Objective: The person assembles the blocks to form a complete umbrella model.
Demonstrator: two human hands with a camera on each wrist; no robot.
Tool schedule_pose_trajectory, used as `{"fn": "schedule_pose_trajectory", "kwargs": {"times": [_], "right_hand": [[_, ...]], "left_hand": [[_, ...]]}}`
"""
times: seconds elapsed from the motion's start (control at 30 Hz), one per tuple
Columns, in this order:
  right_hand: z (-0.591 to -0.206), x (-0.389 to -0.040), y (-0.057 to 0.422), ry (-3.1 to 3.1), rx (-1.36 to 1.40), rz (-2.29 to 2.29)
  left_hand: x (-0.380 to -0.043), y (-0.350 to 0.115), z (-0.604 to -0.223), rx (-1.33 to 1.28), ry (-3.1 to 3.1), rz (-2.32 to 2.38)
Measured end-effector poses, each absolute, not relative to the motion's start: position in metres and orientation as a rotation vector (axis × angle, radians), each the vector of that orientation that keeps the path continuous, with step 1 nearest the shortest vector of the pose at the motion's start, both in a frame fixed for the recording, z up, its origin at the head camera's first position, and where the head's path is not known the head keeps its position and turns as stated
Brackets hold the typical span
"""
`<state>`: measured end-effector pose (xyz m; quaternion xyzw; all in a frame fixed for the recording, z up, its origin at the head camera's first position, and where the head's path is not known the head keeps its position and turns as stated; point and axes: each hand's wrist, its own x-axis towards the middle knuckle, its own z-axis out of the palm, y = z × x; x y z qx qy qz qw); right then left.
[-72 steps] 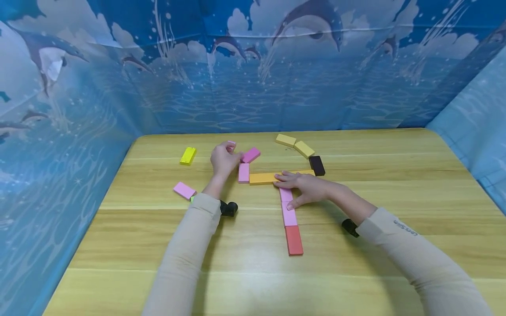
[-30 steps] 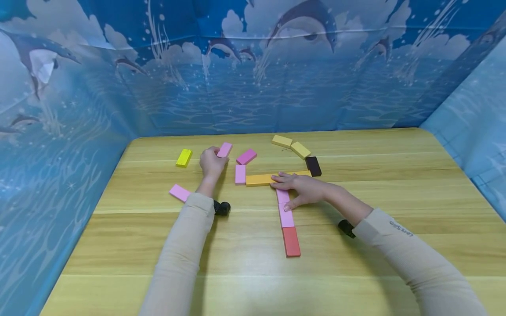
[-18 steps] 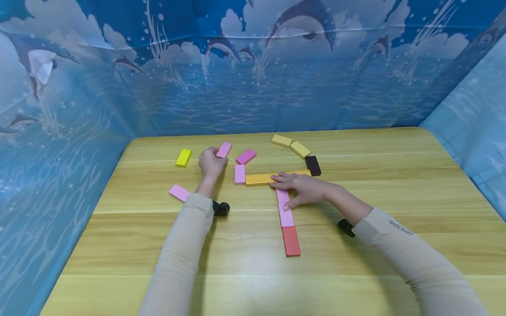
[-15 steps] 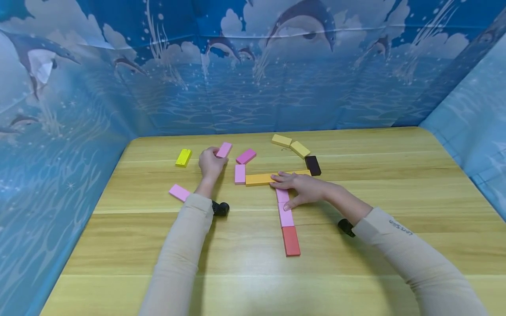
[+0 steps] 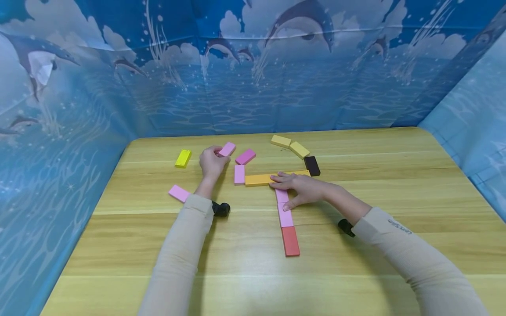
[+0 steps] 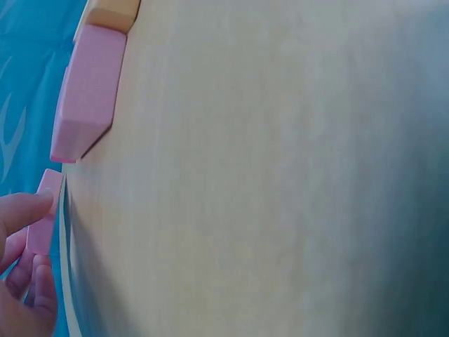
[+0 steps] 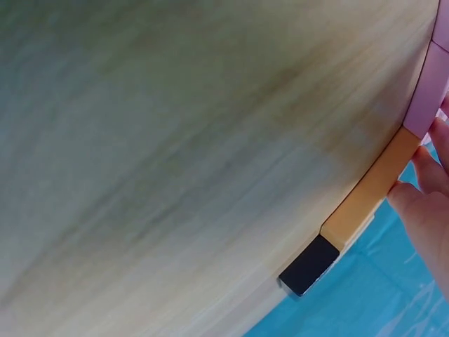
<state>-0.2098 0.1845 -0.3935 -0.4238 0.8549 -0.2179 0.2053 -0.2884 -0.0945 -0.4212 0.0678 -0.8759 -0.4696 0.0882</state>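
Wood-grained surface (image 5: 356, 272) spreads before me, boxed in at the back and sides by a blue dolphin curtain (image 5: 237, 96). Nearest lies a red block (image 5: 290, 241), its long axis pointing away from me, meeting a pale pink block (image 5: 286, 216) end to end, with another pink block (image 5: 282, 195) beyond that. My right hand (image 5: 302, 188) is spread over this line, thumb on the pink, fingertips on an orange strip (image 5: 258, 180) running crosswise. My hand covers the strip's middle, so I can't tell whether it is one piece. To the left, a loose pink block (image 5: 179, 193) is partly hidden by my left sleeve (image 5: 193, 224). At the strip's left end sits an upright-pointing pink block (image 5: 239, 174); at its right end, a black block (image 5: 312, 166). Beyond, my left hand (image 5: 212, 163) pinches the held pink block (image 5: 227, 149), its long axis slanting away to the right, its near end behind my fingers. I can't tell if it touches the surface. Beside it are a magenta block (image 5: 246, 156) and a yellow block (image 5: 183, 158); farther back, two tan blocks (image 5: 281, 141) slant toward the black one.
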Motion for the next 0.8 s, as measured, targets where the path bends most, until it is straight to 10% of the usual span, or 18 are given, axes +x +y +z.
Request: {"fn": "schedule_pose_trajectory", "kwargs": {"times": [0.8], "right_hand": [[-0.395,-0.209,0.184,2.392,-1.172,-0.604]], "left_hand": [[-0.29,-0.058,-0.406,-0.018,-2.601,-1.421]]}}
